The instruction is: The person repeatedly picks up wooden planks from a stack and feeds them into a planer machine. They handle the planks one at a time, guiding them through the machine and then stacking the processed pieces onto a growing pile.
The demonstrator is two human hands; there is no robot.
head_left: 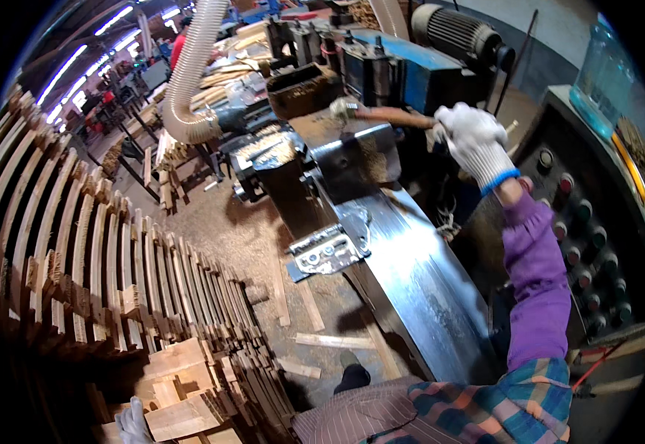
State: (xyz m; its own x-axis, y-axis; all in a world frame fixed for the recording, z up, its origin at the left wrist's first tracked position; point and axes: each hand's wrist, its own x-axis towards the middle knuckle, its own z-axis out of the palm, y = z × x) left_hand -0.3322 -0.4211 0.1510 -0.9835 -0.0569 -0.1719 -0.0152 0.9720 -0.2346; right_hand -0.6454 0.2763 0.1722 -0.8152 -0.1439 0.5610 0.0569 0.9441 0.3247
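At lower left, the left hand (pixel 132 423), in a pale glove, rests on a wooden block (pixel 182 416) at the foot of a long stack of curved wooden slats (pixel 108 259); only part of the hand shows, so whether it grips or merely touches cannot be told. Moving right, a sawdust-covered floor (pixel 263 237) leads to a grey metal woodworking machine (pixel 404 266) fed by a ribbed dust hose (pixel 189 81). Above the machine, the right hand (pixel 474 140), in a white glove, is clenched round the wooden handle of a hammer (pixel 382 115), whose head sits just over the machine's top. Farther right stands a control panel (pixel 589 229) with round buttons. It looks like a tapping adjustment, calling for a short, controlled blow.
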